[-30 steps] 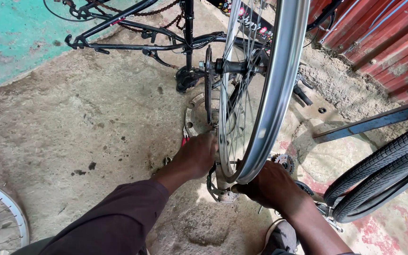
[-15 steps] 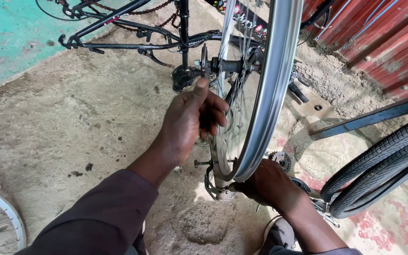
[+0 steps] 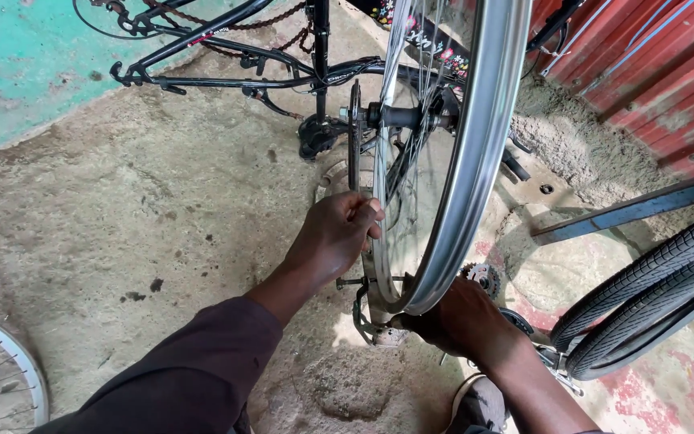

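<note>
Your left hand is closed on the spokes of the bare wheel, fingers curled in from the near side a little below the hub. Your right hand is low down, at the bottom of the silver rim, fingers bent around something there; whether they pinch a spoke end, a tool or the rim itself cannot be told, because the rim hides them.

The wheel stands upright on the concrete floor, its lowest point resting between your two hands, with a small toothed cog lying just beside the right hand and a black tyre leaning at the right edge of the floor. A black bike frame lies behind the wheel.

To do this well, I would keep the left grip firm so the wheel cannot roll or tip while the right hand works. Squeeze the spokes only lightly; hard pressure could bend them. Keep fingertips clear of the crossings, where they could get nipped if the wheel turns.
</note>
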